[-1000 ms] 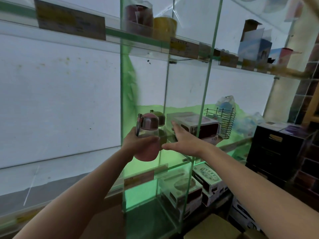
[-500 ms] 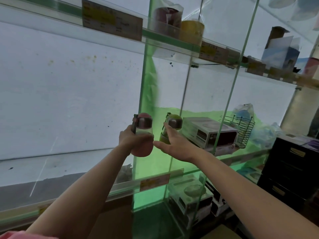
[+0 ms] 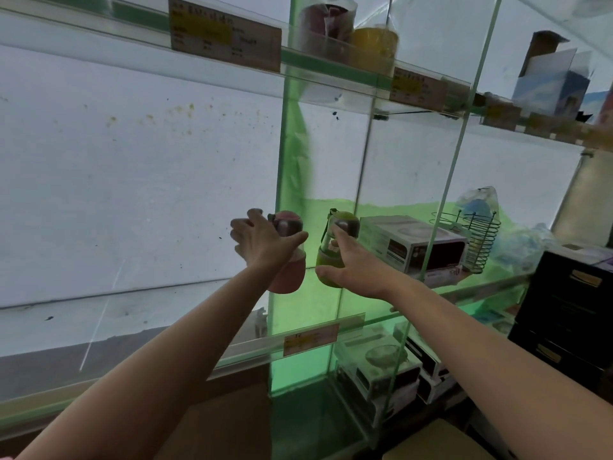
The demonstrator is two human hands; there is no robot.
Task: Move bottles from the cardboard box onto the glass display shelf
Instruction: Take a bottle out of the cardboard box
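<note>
Landmark: the upright green-edged glass divider panel [image 3: 282, 180] of the display case; every place below is told from it.
Glass display shelf: the horizontal glass shelf [image 3: 374, 322] with a clear front rail runs out to either side of the divider's lower part.
Pink bottle: a rounded bottle with a pink base, clear middle and pink domed lid [image 3: 288, 252] sits right at the divider, upright, with its lid just right of the panel's edge. Whether its base rests on the shelf or is carried cannot be told.
Left hand: the left hand [image 3: 262, 242] is wrapped round the pink bottle's middle, thumb to the right, fingers curled round the far left side, in a firm, narrow grip.
Green bottle: a similar bottle with a yellow-green base and green lid [image 3: 335, 250] stands just right of the pink one, a short way right of the divider, leaning slightly.
Right hand: the right hand [image 3: 356, 272] is on the green bottle, forefinger laid up along its side towards the lid, thumb curled under the base, so it holds the bottle.
Boxed appliance: a white and dark carton [image 3: 414, 247] lies on the shelf further right of the divider, just beyond the green bottle.
Wire basket: a black wire holder [image 3: 481, 240] stands right of the carton.
Price label: a yellow and red tag [image 3: 310, 338] is fixed on the shelf rail below the bottles.
</note>
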